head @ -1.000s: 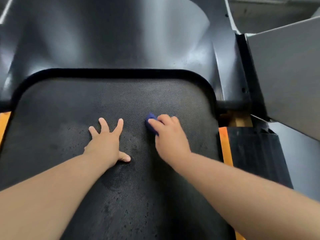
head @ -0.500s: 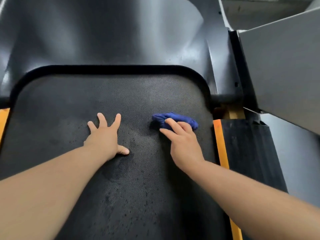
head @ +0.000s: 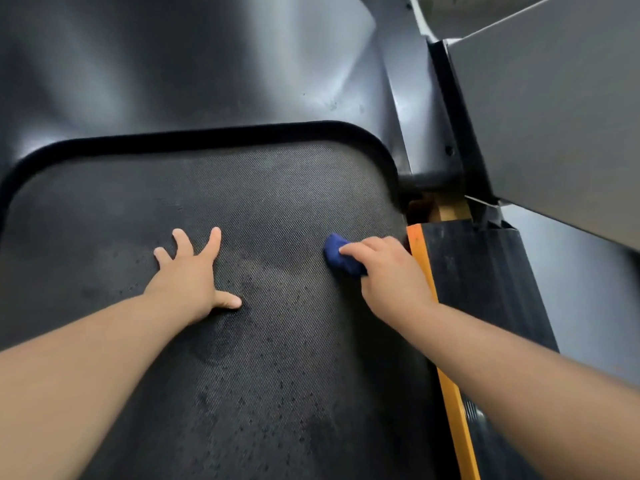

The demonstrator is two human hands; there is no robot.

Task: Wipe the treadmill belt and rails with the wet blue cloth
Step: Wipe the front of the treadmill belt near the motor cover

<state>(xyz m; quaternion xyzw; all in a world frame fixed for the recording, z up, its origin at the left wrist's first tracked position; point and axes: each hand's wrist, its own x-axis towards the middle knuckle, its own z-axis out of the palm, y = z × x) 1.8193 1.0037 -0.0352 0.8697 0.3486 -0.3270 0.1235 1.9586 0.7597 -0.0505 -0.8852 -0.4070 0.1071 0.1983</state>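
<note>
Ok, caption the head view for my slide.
Right hand presses blue cloth on treadmill belt near orange rail; left hand braces flat.

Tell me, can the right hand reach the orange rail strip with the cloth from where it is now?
Probably yes. The right hand holds the cloth on the belt right beside the orange strip, and nothing lies between them. The left hand rests flat, far from that side.
</note>
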